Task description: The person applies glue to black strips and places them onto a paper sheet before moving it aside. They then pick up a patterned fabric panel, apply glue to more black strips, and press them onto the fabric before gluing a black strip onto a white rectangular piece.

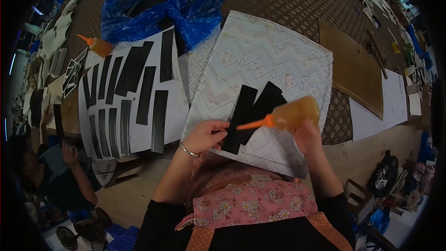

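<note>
Left hand (206, 135) pinching with closed fingers (222, 127) the near edge of a black strip (239, 118), long axis running up and away across the patterned board (260, 56), nearer this hand than the other. Just right of it, orange nozzle (253, 124) of a glue bottle (295, 114) aimed leftward at the strip's middle, tip almost touching, amber liquid filling most of the bottle. Right hand (306, 137) wrapped shut beneath the bottle; more black strips (274, 95) fanned behind on the surface (371, 144), a blue plastic bag (186, 0) lying farther back.
</note>
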### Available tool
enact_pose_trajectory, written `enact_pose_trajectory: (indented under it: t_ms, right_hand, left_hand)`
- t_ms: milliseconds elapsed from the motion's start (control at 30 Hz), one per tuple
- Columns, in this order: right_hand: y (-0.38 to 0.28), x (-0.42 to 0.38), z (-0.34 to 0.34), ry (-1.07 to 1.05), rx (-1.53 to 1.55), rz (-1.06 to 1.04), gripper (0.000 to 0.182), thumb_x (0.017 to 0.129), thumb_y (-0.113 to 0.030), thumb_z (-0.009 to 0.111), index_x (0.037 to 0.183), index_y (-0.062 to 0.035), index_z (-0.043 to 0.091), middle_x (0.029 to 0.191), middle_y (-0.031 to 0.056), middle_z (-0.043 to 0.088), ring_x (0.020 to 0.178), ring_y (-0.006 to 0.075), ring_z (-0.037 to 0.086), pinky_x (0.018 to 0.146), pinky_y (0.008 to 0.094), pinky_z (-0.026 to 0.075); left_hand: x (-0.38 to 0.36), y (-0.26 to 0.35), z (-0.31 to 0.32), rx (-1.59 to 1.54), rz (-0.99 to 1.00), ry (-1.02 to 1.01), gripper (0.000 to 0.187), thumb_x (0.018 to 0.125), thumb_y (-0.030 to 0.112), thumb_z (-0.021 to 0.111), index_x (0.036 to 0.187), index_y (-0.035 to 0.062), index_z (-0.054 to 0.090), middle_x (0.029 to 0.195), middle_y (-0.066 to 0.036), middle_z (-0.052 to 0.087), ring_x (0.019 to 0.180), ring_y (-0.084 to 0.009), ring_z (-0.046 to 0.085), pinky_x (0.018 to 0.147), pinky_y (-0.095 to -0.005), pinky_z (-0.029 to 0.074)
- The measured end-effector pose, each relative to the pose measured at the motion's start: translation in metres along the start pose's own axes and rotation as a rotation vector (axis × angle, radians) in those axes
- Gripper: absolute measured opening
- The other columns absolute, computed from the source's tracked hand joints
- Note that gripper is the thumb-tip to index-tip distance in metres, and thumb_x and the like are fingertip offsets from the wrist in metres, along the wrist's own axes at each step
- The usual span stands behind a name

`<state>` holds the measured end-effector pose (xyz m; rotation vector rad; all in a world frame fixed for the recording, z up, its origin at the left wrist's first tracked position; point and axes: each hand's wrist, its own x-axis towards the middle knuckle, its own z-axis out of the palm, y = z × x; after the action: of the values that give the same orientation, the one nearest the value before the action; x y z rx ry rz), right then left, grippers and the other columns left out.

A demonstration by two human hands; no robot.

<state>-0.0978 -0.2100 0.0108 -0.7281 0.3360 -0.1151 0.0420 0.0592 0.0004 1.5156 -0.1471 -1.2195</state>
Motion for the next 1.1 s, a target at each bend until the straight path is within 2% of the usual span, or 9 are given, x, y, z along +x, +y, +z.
enact_pose_trajectory:
  t_ms: [67, 267, 400, 467, 567, 667, 767, 867, 1100]
  right_hand:
    - [-0.004, 0.03, -0.003, 0.111, -0.132, -0.208, 0.039, 0.087, -0.019, 0.053, 0.121, -0.0052, 0.041, 0.117, 0.0092, 0.051, 0.109, 0.0236, 0.05, 0.091, 0.0388, 0.042]
    - [-0.008, 0.062, 0.006, 0.128, -0.244, -0.332, 0.035, 0.088, -0.016, 0.052, 0.119, -0.0035, 0.043, 0.115, 0.0095, 0.052, 0.106, 0.0232, 0.052, 0.089, 0.0387, 0.045]
    - [-0.003, 0.054, -0.005, 0.145, -0.231, -0.29, 0.036, 0.086, -0.012, 0.053, 0.12, -0.0032, 0.042, 0.114, 0.0096, 0.052, 0.105, 0.0228, 0.053, 0.088, 0.0384, 0.045]
    - [0.001, 0.036, -0.006, 0.101, -0.194, -0.178, 0.054, 0.081, -0.008, 0.059, 0.126, -0.004, 0.029, 0.118, 0.01, 0.046, 0.107, 0.0246, 0.049, 0.09, 0.0389, 0.042]
    - [0.028, -0.003, -0.016, 0.111, -0.193, -0.078, 0.062, 0.078, -0.009, 0.062, 0.129, -0.0037, 0.026, 0.121, 0.0099, 0.043, 0.11, 0.0245, 0.047, 0.093, 0.0386, 0.039]
    - [0.035, -0.03, -0.006, -0.069, -0.394, -0.037, 0.064, 0.078, -0.011, 0.063, 0.13, -0.0039, 0.026, 0.122, 0.0098, 0.044, 0.11, 0.0239, 0.047, 0.094, 0.037, 0.038]
    - [0.023, -0.028, 0.005, 0.027, -0.128, -0.011, 0.055, 0.077, -0.017, 0.064, 0.123, -0.0014, 0.039, 0.118, 0.0102, 0.05, 0.109, 0.0244, 0.049, 0.094, 0.0386, 0.039]
    - [0.011, -0.016, -0.008, 0.193, -0.072, -0.075, 0.056, 0.077, -0.018, 0.064, 0.123, -0.0012, 0.038, 0.119, 0.0108, 0.049, 0.11, 0.0245, 0.049, 0.094, 0.0389, 0.039]
    - [0.028, -0.041, -0.025, 0.053, -0.202, 0.056, 0.057, 0.077, -0.015, 0.064, 0.125, -0.0034, 0.035, 0.119, 0.0099, 0.048, 0.109, 0.0241, 0.05, 0.094, 0.0403, 0.039]
  left_hand:
    - [0.001, -0.002, -0.001, 0.01, 0.009, 0.006, 0.033, 0.083, 0.006, 0.054, 0.114, -0.0032, 0.05, 0.079, -0.004, 0.057, 0.063, -0.0087, 0.055, 0.052, -0.0227, 0.051]
    - [-0.001, -0.001, -0.003, 0.055, 0.001, -0.022, 0.031, 0.084, 0.006, 0.054, 0.114, -0.0024, 0.051, 0.079, -0.004, 0.058, 0.063, -0.009, 0.055, 0.053, -0.0227, 0.051]
    - [0.002, -0.004, -0.003, 0.011, 0.008, -0.013, 0.031, 0.084, 0.006, 0.054, 0.113, -0.0023, 0.052, 0.079, -0.004, 0.058, 0.064, -0.009, 0.055, 0.053, -0.0227, 0.051]
    - [0.001, -0.003, -0.003, 0.0, 0.006, -0.031, 0.031, 0.084, 0.006, 0.054, 0.114, -0.0026, 0.051, 0.079, -0.004, 0.057, 0.064, -0.0091, 0.055, 0.053, -0.0227, 0.05]
    - [0.0, 0.0, -0.001, -0.003, -0.002, -0.015, 0.032, 0.084, 0.006, 0.053, 0.114, -0.0024, 0.051, 0.079, -0.003, 0.057, 0.064, -0.0089, 0.055, 0.053, -0.0227, 0.05]
    - [0.001, -0.001, 0.0, -0.011, 0.013, 0.007, 0.032, 0.084, 0.005, 0.052, 0.114, -0.0035, 0.05, 0.077, -0.003, 0.056, 0.061, -0.0076, 0.054, 0.051, -0.0215, 0.05]
    - [0.0, 0.0, 0.001, -0.02, 0.009, 0.009, 0.032, 0.084, 0.005, 0.051, 0.115, -0.0035, 0.05, 0.076, -0.003, 0.057, 0.06, -0.0074, 0.053, 0.051, -0.0214, 0.05]
    - [0.0, -0.001, -0.002, 0.022, 0.016, -0.036, 0.032, 0.085, 0.006, 0.052, 0.115, -0.0017, 0.05, 0.081, -0.002, 0.057, 0.064, -0.0076, 0.053, 0.053, -0.022, 0.049]
    - [0.003, -0.002, -0.001, 0.037, 0.058, 0.003, 0.031, 0.085, 0.005, 0.051, 0.115, -0.0005, 0.051, 0.08, -0.001, 0.058, 0.062, -0.0061, 0.053, 0.053, -0.0214, 0.048]
